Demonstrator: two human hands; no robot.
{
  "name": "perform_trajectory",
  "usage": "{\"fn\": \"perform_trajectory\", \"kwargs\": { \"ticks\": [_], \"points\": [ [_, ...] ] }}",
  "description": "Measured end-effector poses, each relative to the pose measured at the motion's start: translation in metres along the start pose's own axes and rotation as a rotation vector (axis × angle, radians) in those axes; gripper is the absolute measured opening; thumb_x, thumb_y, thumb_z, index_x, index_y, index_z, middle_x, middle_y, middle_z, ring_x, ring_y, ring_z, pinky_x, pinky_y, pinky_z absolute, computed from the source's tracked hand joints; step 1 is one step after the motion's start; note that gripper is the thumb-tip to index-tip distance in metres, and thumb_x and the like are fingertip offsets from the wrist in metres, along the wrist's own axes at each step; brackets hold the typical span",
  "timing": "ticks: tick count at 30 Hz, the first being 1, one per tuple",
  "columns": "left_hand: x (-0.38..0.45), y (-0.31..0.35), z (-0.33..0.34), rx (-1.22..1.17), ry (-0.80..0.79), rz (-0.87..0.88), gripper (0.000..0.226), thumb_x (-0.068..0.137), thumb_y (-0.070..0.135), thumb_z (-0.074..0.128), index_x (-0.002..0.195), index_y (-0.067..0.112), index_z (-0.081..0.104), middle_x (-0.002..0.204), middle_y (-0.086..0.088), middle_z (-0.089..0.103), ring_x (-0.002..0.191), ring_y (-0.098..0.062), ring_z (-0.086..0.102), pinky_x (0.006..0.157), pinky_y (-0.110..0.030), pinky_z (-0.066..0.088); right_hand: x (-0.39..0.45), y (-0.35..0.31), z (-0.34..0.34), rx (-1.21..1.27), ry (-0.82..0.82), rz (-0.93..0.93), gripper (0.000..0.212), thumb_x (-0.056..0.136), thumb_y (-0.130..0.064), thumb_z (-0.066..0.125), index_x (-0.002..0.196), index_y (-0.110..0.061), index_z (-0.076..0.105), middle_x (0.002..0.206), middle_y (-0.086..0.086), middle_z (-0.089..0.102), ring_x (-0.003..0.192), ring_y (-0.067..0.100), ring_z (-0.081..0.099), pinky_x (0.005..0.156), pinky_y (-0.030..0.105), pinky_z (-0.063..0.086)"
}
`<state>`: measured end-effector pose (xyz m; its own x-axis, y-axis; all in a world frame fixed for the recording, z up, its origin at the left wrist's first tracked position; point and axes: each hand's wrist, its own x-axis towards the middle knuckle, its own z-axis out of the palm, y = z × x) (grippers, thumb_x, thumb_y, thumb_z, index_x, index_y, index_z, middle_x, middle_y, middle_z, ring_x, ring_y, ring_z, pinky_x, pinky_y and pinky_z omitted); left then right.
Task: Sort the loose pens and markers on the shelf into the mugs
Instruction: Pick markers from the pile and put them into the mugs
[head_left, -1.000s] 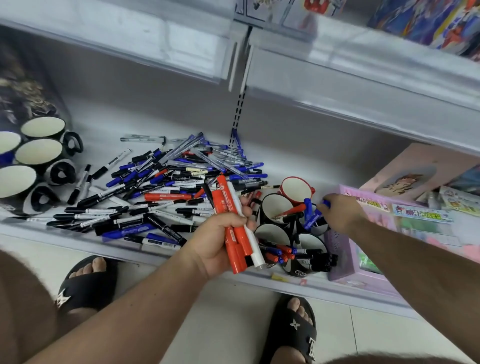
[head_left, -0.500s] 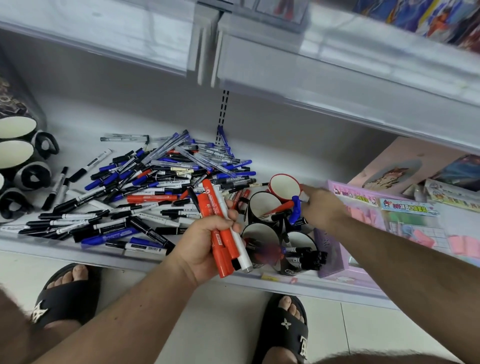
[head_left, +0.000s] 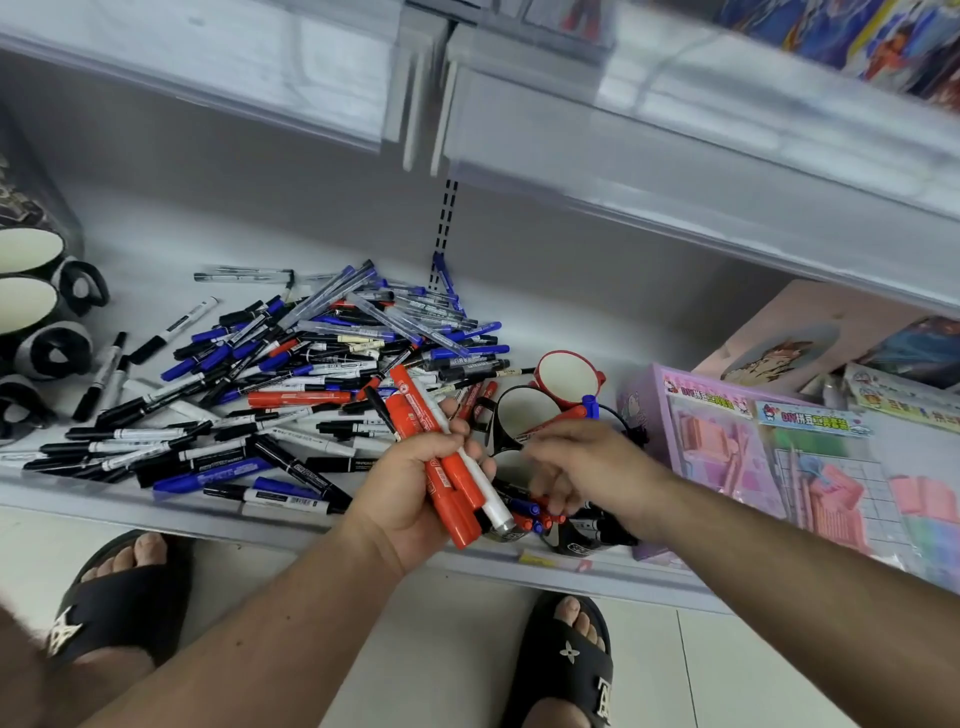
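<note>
Several red markers (head_left: 441, 462) and a white one sat gripped in the left hand (head_left: 415, 488) before the pile (head_left: 291, 374) on the shelf (head_left: 156, 509). Right hand (head_left: 576, 462), blurred, hovered over the mugs (head_left: 519, 410); grip unclear.

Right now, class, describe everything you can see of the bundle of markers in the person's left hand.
The bundle of markers holds several thick red markers with printed labels and one white-barrelled one, all plastic-looking and capped. The left hand grips them around their middle, fingers curled over the barrels. They lie roughly parallel, slanting from upper left to lower right, raised above the front edge of the shelf, beside the mugs. The blurred right hand is close by.
</note>
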<state>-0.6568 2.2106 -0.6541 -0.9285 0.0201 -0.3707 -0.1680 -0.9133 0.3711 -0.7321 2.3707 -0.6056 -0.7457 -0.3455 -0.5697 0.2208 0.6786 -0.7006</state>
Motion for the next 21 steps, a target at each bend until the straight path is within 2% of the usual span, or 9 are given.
{"fn": "perform_trajectory", "kwargs": {
  "ticks": [3, 5, 7, 10, 12, 15, 17, 19, 21],
  "points": [
    [0.002, -0.004, 0.002, -0.025, 0.085, 0.020, 0.031, 0.083, -0.006, 0.048, 0.101, 0.018, 0.058, 0.072, 0.000, 0.056, 0.067, -0.018, 0.053, 0.079, -0.037, 0.048, -0.010, 0.002, 0.023, -0.075, -0.184, 0.022, 0.037, 0.099, -0.043, 0.051, 0.105, -0.009, 0.062, 0.081, 0.012, 0.071, 0.057, 0.021, 0.064, 0.054, 0.028, 0.046],
    [0.004, -0.005, 0.002, 0.006, 0.098, -0.026, 0.023, 0.090, -0.002, 0.048, 0.093, 0.019, 0.058, 0.067, -0.003, 0.056, 0.068, -0.021, 0.054, 0.077, -0.037, 0.047, -0.013, 0.004, 0.034, -0.122, -0.210, -0.043, 0.035, 0.099, -0.041, 0.052, 0.097, -0.007, 0.060, 0.084, 0.016, 0.072, 0.059, 0.020, 0.066, 0.052, 0.025, 0.047],
    [0.006, -0.006, 0.000, 0.043, 0.094, -0.068, 0.016, 0.091, 0.004, 0.053, 0.093, 0.019, 0.057, 0.068, -0.005, 0.056, 0.068, -0.023, 0.057, 0.073, -0.037, 0.049, -0.011, 0.009, 0.037, -0.158, -0.169, -0.111, 0.027, 0.099, -0.033, 0.055, 0.089, -0.008, 0.061, 0.078, 0.012, 0.070, 0.057, 0.015, 0.066, 0.053, 0.023, 0.050],
    [0.009, -0.004, -0.003, 0.053, 0.087, -0.068, 0.023, 0.090, 0.008, 0.058, 0.109, 0.020, 0.054, 0.072, -0.006, 0.059, 0.069, -0.024, 0.060, 0.072, -0.038, 0.053, -0.008, 0.017, 0.034, -0.158, -0.098, -0.158, 0.022, 0.097, -0.031, 0.059, 0.089, -0.012, 0.065, 0.076, 0.005, 0.069, 0.065, 0.018, 0.070, 0.066, 0.039, 0.060],
    [0.011, -0.003, -0.001, 0.052, 0.088, -0.040, 0.024, 0.091, 0.008, 0.057, 0.111, 0.020, 0.054, 0.070, -0.005, 0.060, 0.065, -0.021, 0.062, 0.071, -0.037, 0.053, -0.010, 0.018, 0.034, -0.168, 0.006, -0.217, 0.011, 0.094, -0.031, 0.063, 0.093, -0.021, 0.068, 0.080, 0.000, 0.070, 0.071, 0.017, 0.070, 0.072, 0.040, 0.059],
    [0.012, -0.001, 0.006, -0.044, 0.105, -0.003, 0.018, 0.092, 0.008, 0.055, 0.098, 0.024, 0.060, 0.066, -0.001, 0.062, 0.065, -0.016, 0.061, 0.079, -0.036, 0.052, -0.015, 0.011, 0.031, -0.146, 0.169, -0.352, 0.006, 0.093, -0.021, 0.064, 0.092, -0.021, 0.069, 0.082, -0.001, 0.068, 0.070, 0.016, 0.066, 0.067, 0.031, 0.055],
    [0.011, 0.001, 0.008, -0.118, 0.090, 0.019, 0.017, 0.084, 0.010, 0.059, 0.092, 0.024, 0.064, 0.067, 0.002, 0.064, 0.070, -0.013, 0.062, 0.085, -0.037, 0.051, -0.015, 0.006, 0.026, -0.122, 0.185, -0.347, 0.015, 0.096, -0.019, 0.059, 0.085, -0.022, 0.070, 0.073, -0.002, 0.066, 0.061, 0.019, 0.059, 0.060, 0.033, 0.050],
    [0.010, 0.004, 0.011, -0.133, 0.061, 0.034, 0.014, 0.078, 0.013, 0.061, 0.080, 0.022, 0.072, 0.067, 0.002, 0.065, 0.071, -0.013, 0.063, 0.086, -0.038, 0.050, -0.015, 0.001, 0.021, -0.056, 0.173, -0.312, 0.023, 0.097, -0.019, 0.056, 0.078, -0.021, 0.069, 0.060, -0.003, 0.057, 0.051, 0.014, 0.048, 0.053, 0.033, 0.041],
    [0.008, 0.005, 0.015, -0.098, 0.030, 0.040, 0.018, 0.077, 0.016, 0.061, 0.069, 0.021, 0.076, 0.066, 0.002, 0.065, 0.071, -0.013, 0.064, 0.082, -0.037, 0.050, -0.017, -0.003, 0.018, -0.100, 0.170, -0.311, 0.023, 0.096, -0.025, 0.057, 0.075, -0.024, 0.068, 0.059, -0.002, 0.058, 0.052, 0.014, 0.049, 0.055, 0.035, 0.043]
  ]
}}
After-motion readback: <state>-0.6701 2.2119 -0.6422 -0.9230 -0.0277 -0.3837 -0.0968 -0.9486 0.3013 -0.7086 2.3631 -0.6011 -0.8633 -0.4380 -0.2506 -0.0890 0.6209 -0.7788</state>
